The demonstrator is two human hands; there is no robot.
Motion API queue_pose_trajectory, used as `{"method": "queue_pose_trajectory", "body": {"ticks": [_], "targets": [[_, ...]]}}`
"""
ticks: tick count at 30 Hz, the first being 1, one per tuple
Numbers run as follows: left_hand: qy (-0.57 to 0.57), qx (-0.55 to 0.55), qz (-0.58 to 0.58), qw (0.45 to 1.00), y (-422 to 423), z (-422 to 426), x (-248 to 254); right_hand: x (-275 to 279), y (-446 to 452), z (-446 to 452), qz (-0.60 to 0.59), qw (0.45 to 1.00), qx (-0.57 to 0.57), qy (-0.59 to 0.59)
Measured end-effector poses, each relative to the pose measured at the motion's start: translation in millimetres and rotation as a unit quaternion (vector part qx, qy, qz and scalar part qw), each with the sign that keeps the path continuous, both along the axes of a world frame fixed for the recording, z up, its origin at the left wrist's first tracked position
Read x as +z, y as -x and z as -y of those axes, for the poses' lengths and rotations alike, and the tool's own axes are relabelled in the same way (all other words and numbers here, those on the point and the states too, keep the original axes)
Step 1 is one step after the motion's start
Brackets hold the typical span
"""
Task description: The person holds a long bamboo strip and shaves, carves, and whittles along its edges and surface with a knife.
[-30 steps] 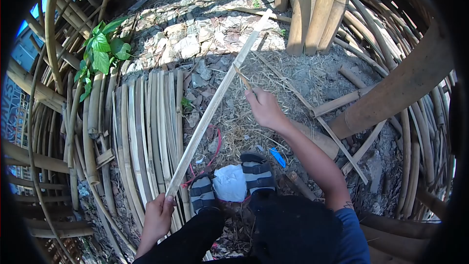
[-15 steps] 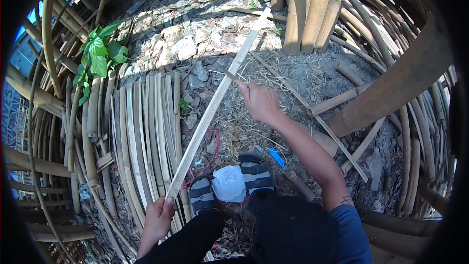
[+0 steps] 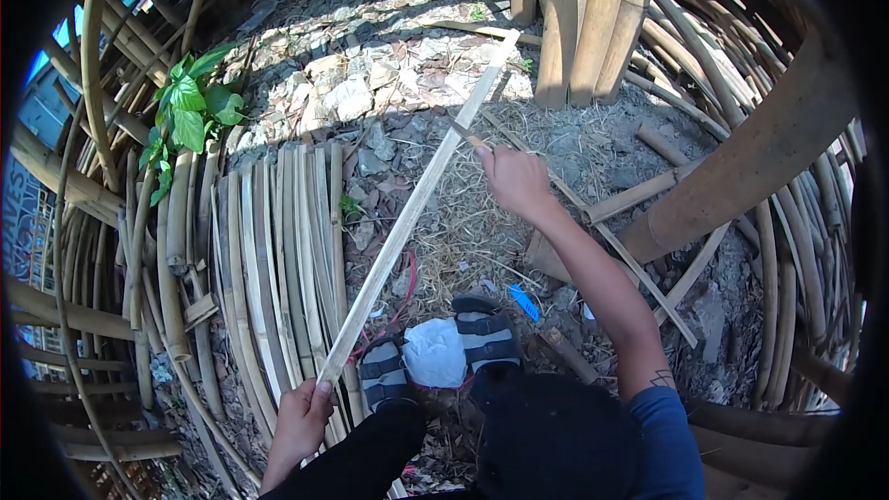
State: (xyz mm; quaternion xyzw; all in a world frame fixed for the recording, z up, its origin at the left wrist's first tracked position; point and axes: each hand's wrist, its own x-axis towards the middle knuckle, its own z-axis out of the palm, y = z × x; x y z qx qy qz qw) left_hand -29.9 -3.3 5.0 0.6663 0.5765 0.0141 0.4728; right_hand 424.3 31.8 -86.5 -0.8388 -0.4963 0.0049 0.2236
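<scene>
A long pale bamboo strip (image 3: 398,233) slants from lower left to upper right in front of me. My left hand (image 3: 302,418) is closed round its near end, thumb on top. Farther up, my right hand (image 3: 517,183) is closed on the handle of a knife (image 3: 471,137). The dark blade lies across the strip, touching its upper part; most of the handle is hidden in my fist. Left of the strip, several split bamboo strips (image 3: 287,259) lie side by side.
My sandaled feet (image 3: 486,333) flank a crumpled white bag (image 3: 433,352). A blue plastic piece (image 3: 524,302) lies nearby. Thick bamboo posts (image 3: 593,28) stand ahead, and a heavy pole (image 3: 732,167) leans at right. A leafy plant (image 3: 190,102) grows at left; rubble (image 3: 352,97) covers the ground.
My right hand and the knife have shifted up and to the right along the strip. The strip's far end has swung slightly right and down; my left hand has barely moved.
</scene>
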Motion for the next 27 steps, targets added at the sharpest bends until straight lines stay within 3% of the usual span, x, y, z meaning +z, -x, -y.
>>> {"method": "queue_pose_trajectory", "body": {"ticks": [1,3,5,7,10,12,15,17,23,25,27], "targets": [[0.013,0.007,0.004,1.000,2.4,-0.9,-1.9,3.4,11.9,4.7,0.000,1.000,-0.003,-0.003],[0.024,0.018,0.010,0.999,4.3,0.2,-3.1,11.5,33.8,12.1,0.039,0.994,0.098,0.021],[0.020,-0.004,0.007,1.000,3.7,1.5,0.9,7.1,15.7,13.2,0.037,0.994,0.096,0.022],[0.008,-0.006,-0.002,1.000,9.9,2.9,-0.2,-18.8,-33.6,3.9,-0.025,0.994,-0.101,-0.035],[0.026,-0.003,0.008,1.000,7.9,-1.5,-1.8,-26.5,-30.2,12.8,-0.072,0.986,-0.132,-0.075],[0.035,0.004,0.022,0.999,5.9,-3.1,-3.9,-10.9,7.4,27.8,-0.117,0.986,-0.071,-0.098],[0.069,0.017,0.048,0.996,7.8,-3.1,-11.7,-6.5,49.3,40.6,-0.101,0.990,0.013,-0.097],[0.093,0.017,0.052,0.994,9.0,-2.5,-10.7,-6.0,68.1,49.3,-0.053,0.984,0.136,-0.098],[0.106,0.037,0.084,0.990,10.2,1.0,-9.5,-21.7,23.0,25.8,-0.058,0.997,0.030,-0.040],[0.115,0.054,0.081,0.989,7.2,-1.2,-8.2,-14.2,37.9,27.2,-0.073,0.996,0.029,-0.041],[0.115,0.051,0.080,0.989,5.6,-0.6,-5.6,-4.9,48.0,33.9,-0.001,0.994,0.105,-0.030]]}}
